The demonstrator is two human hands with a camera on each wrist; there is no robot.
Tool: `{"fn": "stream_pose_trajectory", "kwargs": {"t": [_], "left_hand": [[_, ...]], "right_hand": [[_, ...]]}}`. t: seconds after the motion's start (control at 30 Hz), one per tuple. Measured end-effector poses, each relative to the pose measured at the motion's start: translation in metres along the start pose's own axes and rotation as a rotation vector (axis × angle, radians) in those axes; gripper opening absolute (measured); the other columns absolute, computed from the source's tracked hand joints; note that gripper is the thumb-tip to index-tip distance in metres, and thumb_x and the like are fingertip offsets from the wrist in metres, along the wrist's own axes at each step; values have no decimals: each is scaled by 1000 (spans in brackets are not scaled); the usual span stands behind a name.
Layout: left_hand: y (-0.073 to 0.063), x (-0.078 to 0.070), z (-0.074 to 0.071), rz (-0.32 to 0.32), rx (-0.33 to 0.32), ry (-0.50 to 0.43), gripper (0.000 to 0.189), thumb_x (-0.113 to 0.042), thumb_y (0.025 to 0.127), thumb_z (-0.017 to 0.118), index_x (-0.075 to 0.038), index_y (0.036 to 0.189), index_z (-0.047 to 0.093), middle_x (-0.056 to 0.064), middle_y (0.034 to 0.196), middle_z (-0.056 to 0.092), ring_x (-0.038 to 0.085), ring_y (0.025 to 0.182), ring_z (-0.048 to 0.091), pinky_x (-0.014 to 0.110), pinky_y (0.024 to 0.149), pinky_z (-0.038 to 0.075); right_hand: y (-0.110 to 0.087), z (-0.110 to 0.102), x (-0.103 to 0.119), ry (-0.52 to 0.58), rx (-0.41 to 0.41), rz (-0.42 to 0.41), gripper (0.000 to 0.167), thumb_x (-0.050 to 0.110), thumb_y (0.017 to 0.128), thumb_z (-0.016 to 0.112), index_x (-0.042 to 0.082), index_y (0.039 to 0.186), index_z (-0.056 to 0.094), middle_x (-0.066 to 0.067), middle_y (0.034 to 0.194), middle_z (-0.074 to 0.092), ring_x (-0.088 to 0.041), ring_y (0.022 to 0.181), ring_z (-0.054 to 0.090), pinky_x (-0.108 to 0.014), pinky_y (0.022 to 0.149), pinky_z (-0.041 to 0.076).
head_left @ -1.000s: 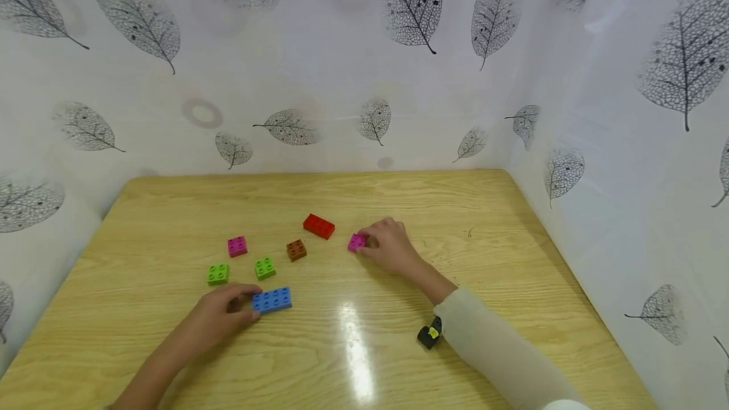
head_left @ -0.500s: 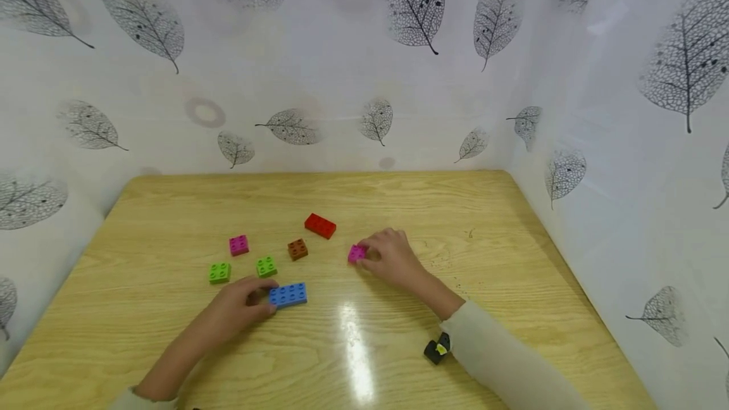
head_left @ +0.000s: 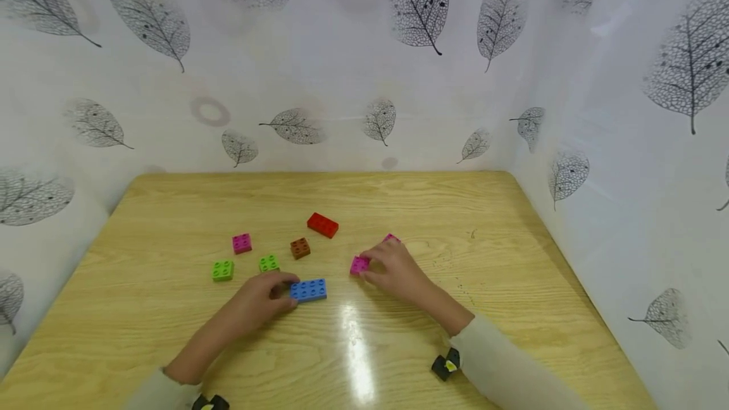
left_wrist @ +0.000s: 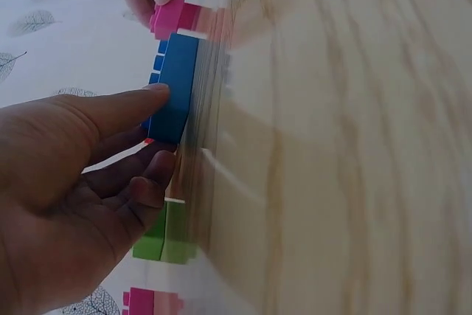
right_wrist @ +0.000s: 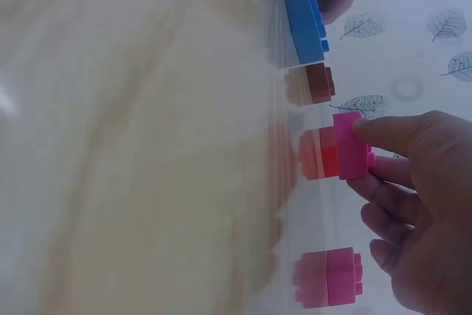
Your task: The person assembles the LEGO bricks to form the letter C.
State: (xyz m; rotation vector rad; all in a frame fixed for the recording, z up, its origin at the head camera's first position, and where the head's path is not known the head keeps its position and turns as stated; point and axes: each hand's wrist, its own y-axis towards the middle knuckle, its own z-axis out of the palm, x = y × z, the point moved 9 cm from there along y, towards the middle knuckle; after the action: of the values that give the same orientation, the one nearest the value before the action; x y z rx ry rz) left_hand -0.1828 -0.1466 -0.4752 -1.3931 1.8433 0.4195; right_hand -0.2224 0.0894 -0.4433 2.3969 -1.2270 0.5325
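My left hand (head_left: pixel 263 299) pinches a long blue toy building brick (head_left: pixel 309 290) by its left end, thumb on the near side, studs up. To its right, my right hand (head_left: pixel 398 271) pinches a small magenta brick (head_left: pixel 359 265) between thumb and fingers. A gap separates the two held bricks in the head view. Another magenta brick (head_left: pixel 391 238) is partly hidden behind the right hand; it stands apart in the right wrist view (right_wrist: pixel 341 277). Close behind the left hand lies a green brick (head_left: pixel 269 263), its front edge partly covered.
A red brick (head_left: pixel 323 224) and a brown brick (head_left: pixel 300 248) lie farther back on the wooden table (head_left: pixel 455 207). Another green brick (head_left: pixel 223 270) and a pink brick (head_left: pixel 242 243) are at the left. A leaf-patterned white curtain (head_left: pixel 330 68) encloses the back and sides.
The left hand has slid the blue brick rightward, towards the right hand. The right hand has drawn its magenta brick nearer to me, uncovering another magenta brick behind it.
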Motion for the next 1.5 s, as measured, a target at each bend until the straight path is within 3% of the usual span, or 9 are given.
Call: {"fn": "stream_pose_trajectory", "kwargs": {"t": [0.17,0.37,0.7,1.0,1.2,1.5], "left_hand": [[5,-6,6,4,0,-5,35,-23,93,74,-15,126,68,2,127,67,18,110,59,43,95,50],[12,-14,13,19,20,-10,35,-22,93,74,-15,127,68,0,122,67,14,101,57,36,87,49],[21,-25,22,39,18,3,37,-24,93,74,-15,128,67,0,126,66,14,106,58,38,89,49],[26,-32,29,51,31,9,36,-23,94,73,-14,128,66,-2,119,65,13,95,53,33,82,46],[29,-31,31,57,14,20,35,-24,93,74,-16,126,67,-5,113,65,13,91,52,30,79,46],[31,-33,33,23,8,19,35,-22,92,75,-16,126,68,-3,118,66,13,93,53,34,82,47]], "right_hand": [[-6,2,2,40,25,10,34,25,90,76,12,121,71,-3,119,70,-22,112,57,-43,97,46],[-10,3,6,59,33,-29,36,23,90,76,12,124,70,-3,122,68,-21,115,55,-42,97,48],[-14,2,11,95,37,-73,37,23,91,75,15,126,69,-2,126,66,-19,116,53,-42,97,49],[-16,3,16,121,46,-134,34,22,90,77,18,124,71,-1,122,67,-19,117,53,-44,99,47],[-13,6,15,101,93,-138,35,25,92,75,21,126,70,2,123,66,-16,118,53,-42,101,47],[-9,9,13,75,168,-113,35,27,94,72,22,129,69,2,125,64,-17,122,52,-42,104,47]]}}
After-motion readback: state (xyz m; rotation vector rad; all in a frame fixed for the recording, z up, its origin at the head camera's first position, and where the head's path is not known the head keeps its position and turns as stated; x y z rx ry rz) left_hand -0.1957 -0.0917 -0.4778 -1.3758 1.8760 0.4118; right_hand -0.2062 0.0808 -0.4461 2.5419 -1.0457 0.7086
